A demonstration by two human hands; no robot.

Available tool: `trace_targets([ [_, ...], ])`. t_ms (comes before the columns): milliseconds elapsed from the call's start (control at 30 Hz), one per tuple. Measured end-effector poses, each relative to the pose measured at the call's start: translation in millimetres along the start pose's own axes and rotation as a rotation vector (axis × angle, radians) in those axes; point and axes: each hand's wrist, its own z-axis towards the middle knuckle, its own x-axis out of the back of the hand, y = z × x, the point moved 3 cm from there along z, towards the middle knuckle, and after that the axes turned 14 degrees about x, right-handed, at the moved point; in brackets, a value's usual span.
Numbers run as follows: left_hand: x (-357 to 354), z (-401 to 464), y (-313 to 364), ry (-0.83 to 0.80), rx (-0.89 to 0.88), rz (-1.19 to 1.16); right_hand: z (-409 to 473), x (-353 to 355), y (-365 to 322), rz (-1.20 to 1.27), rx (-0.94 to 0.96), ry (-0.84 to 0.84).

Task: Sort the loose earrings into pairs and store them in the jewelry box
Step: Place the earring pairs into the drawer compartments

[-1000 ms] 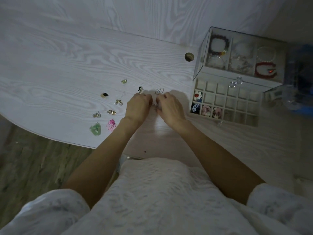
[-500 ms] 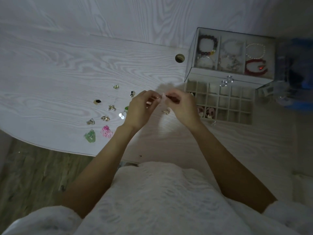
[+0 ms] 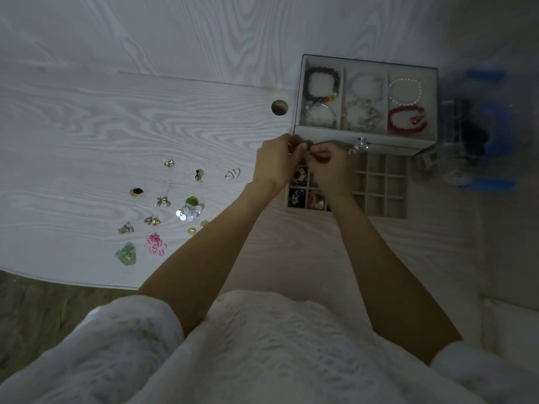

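The desk (image 3: 122,118) was the largest thing, a pale board with wood grain, and it had a round cable hole (image 3: 279,107) toward 12 o'clock from the hands. The jewelry box (image 3: 420,147) stood on the desk at about 2 o'clock from the person. Its clear top part held bracelets: a dark beaded bracelet (image 3: 320,84), a thin white bead bracelet (image 3: 405,91) and a red bracelet (image 3: 407,122). Its lower drawer (image 3: 379,188) was pulled out toward the person and showed a grid of small compartments. Some compartments at the 9 o'clock side of the drawer had colourful pieces in them.

The left hand (image 3: 275,164) and the right hand (image 3: 329,167) were together above the 9 o'clock end of the drawer. The fingers of both were curled and the tips met, each grip pinching something very small; I could not tell what it was, because it was hidden and the light was weak.

The loose earrings (image 3: 163,211) lay on the desk at 9 o'clock from the hands, well apart from the box. Among them were a sequin earring (image 3: 189,209) with a green top, a pink earring (image 3: 155,244), a green earring (image 3: 126,254), a silver earring (image 3: 232,174) and a dark square stud (image 3: 136,191).
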Motion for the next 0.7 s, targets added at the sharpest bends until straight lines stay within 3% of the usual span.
trace_targets([
  [167, 0.5, -6.5, -10.2, 0.012, -0.206, 0.13, 0.1, -3.3, 1.2, 0.0, 0.01, 0.053],
  [300, -4.3, -6.9, -22.6, -0.022, -0.186, 0.166, -1.8, -2.6, -6.9, -0.032, 0.062, 0.022],
  [567, 1.3, -10.9, -28.8, 0.024, -0.187, 0.21, -7.2, -4.8, -2.6, -0.526, 0.422, -0.211],
  [700, 1.8, -11.1, -28.8, 0.035, -0.18, 0.208, -9.9, -11.9, -2.3, -0.675, 0.495, -0.291],
])
